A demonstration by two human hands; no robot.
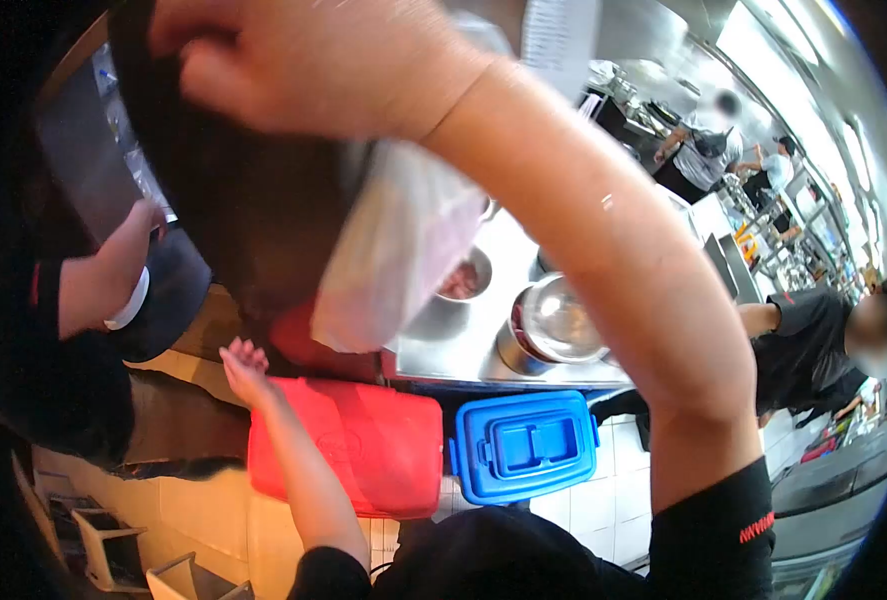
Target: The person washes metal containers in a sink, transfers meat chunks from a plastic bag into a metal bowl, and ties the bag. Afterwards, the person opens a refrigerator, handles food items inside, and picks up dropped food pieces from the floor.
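My right arm reaches up across the view, and my right hand (293,65) is at the top left, smeared by motion; whether it holds anything is unclear. A whitish plastic bag (393,250) with pinkish contents hangs behind and below that wrist, its upper part partly hidden by the arm. Low on the left, my left hand (245,368) is raised above the edge of a red lidded box (373,445), fingers apart and a little curled, holding nothing. Beyond the bag, on the steel table (418,355), stand a bowl of reddish pieces (466,275) and a metal pot (553,320).
A blue lidded box (528,445) stands beside the red one on the tiled floor. A co-worker's arm (113,270) is close on the left, near a dark round object. Another person (803,340) is at the right. More people work at the back right.
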